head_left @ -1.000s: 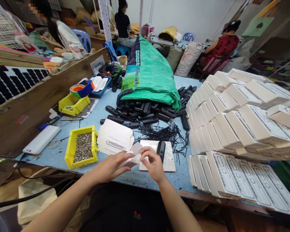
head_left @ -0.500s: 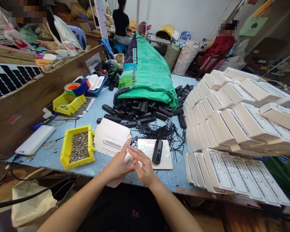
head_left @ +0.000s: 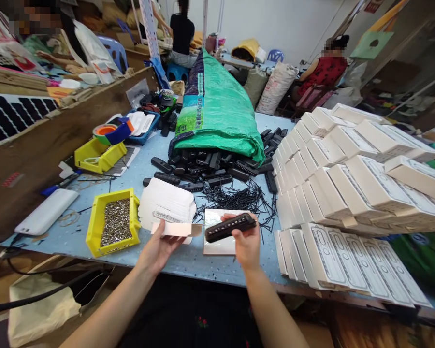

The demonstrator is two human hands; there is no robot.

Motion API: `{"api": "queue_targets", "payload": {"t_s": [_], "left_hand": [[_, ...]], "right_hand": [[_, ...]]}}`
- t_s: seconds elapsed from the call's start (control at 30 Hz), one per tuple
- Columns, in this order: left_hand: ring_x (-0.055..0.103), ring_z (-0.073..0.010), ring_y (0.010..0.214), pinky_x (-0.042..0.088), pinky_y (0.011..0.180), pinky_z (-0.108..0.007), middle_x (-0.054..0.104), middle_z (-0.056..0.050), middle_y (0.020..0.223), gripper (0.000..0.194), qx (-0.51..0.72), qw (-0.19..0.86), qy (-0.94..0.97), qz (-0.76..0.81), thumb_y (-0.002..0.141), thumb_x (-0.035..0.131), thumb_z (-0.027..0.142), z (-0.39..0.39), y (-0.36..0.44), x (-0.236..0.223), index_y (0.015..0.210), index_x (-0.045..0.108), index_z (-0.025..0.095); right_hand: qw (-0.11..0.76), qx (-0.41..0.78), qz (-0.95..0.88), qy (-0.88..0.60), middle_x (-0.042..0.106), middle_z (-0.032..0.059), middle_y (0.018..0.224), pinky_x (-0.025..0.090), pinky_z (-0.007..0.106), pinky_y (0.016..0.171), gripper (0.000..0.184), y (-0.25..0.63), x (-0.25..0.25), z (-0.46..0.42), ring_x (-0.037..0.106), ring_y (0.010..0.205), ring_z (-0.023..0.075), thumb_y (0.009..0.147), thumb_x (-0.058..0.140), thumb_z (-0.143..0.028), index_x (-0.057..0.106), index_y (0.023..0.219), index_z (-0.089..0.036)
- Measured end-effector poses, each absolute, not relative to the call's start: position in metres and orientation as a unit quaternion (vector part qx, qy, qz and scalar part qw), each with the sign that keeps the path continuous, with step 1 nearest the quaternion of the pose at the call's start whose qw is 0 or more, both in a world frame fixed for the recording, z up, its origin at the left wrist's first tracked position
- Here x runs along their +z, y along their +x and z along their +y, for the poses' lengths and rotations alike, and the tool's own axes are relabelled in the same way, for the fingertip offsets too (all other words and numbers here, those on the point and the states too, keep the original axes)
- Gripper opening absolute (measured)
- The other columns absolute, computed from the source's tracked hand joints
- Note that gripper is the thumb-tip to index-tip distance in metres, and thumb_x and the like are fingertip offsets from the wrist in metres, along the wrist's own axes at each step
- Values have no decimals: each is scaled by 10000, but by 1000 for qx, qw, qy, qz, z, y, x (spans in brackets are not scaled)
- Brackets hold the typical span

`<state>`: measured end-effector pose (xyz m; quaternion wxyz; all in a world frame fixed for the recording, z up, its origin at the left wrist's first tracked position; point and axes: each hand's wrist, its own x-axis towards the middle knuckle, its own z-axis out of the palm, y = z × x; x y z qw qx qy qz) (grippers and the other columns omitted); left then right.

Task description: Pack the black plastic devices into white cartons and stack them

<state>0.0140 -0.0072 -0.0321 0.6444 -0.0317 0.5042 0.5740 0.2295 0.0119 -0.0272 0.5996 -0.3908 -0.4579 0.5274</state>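
My left hand grips a small pale cardboard box, thumb on top and fingers beneath. The box lies sideways, with an open flap toward the right. My right hand is closed around a long black plastic device with a row of slots along its side. Its left end points toward the box's open end, and the two are apart. Behind the box, a stack of flat printed white cartons rests on the blue table. Below the device lies a white pad, partly covered by it.
Loose black devices spill from a green sack. Thin black sticks lie in front. Packed boxes are stacked at right. A yellow bin of small metal parts and a white power bank-like block sit at left.
My right hand has left the box and lifted the black device off the white pad. My left hand has moved left, tipping the box sideways with its open end to the right.
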Motion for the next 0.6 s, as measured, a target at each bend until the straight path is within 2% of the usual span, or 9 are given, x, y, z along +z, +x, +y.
{"api": "queue_targets", "payload": {"t_s": [0.07,0.13,0.27,0.3,0.37,0.43,0.47,0.53,0.6], "left_hand": [[683,-184,850,590,787,-359,684,-94,1022,254,548,679,-37,488,912,530,326,-15,27,-36,1121,565,186],[686,-180,854,573,827,-333,691,-92,947,258,496,730,-19,471,906,535,355,-24,29,-41,1075,578,166],[681,-231,909,540,883,-400,686,-132,998,446,352,773,155,505,876,490,536,-37,5,-49,1050,600,141],[671,-261,943,527,894,-447,676,-145,1046,506,332,729,240,548,846,498,587,-38,-2,-50,1070,597,144],[604,-339,1091,467,952,-538,618,-176,1195,662,330,550,423,640,719,619,639,-37,-11,-48,1162,556,151],[485,-381,1244,390,1030,-558,514,-190,1344,888,347,350,569,658,553,782,566,-34,-11,-45,1278,467,161],[475,-378,1256,393,1033,-541,498,-184,1363,953,343,296,620,641,520,816,511,-32,-8,-44,1319,424,172],[585,-326,1137,487,934,-459,588,-136,1261,875,308,294,678,599,591,785,410,-29,2,-42,1344,385,213],[680,-252,917,542,768,-353,675,-69,1068,714,292,325,675,595,685,696,332,-26,10,-42,1321,383,240]], "right_hand": [[646,531,-419,-353,622,77,1195,445,465,1023,471,203,-22,7,598,1128,216,683,795,-375,476,1002,-238],[645,540,-415,-347,584,83,1253,424,455,1053,494,190,-17,8,568,1177,219,647,826,-357,480,976,-229],[653,581,-373,-312,658,61,1081,545,453,872,519,190,-5,18,683,932,216,679,783,-470,417,970,-244],[664,575,-367,-306,660,56,1078,558,441,843,530,190,-3,21,692,896,209,690,775,-476,402,993,-252],[683,551,-367,-308,650,44,1108,573,408,812,537,186,0,23,700,862,183,738,756,-415,370,1090,-288],[693,529,-381,-307,648,20,1097,582,381,783,552,176,0,22,701,821,156,797,714,-339,324,1187,-338],[694,520,-396,-301,647,7,1085,585,372,769,552,170,-1,20,700,805,147,821,691,-314,309,1217,-360],[690,493,-449,-281,643,-8,1066,581,369,776,527,161,-5,17,695,825,146,838,671,-290,330,1231,-376],[650,442,-555,-273,630,17,1113,549,392,865,460,160,-11,21,666,966,180,806,702,-322,445,1187,-336]]}}
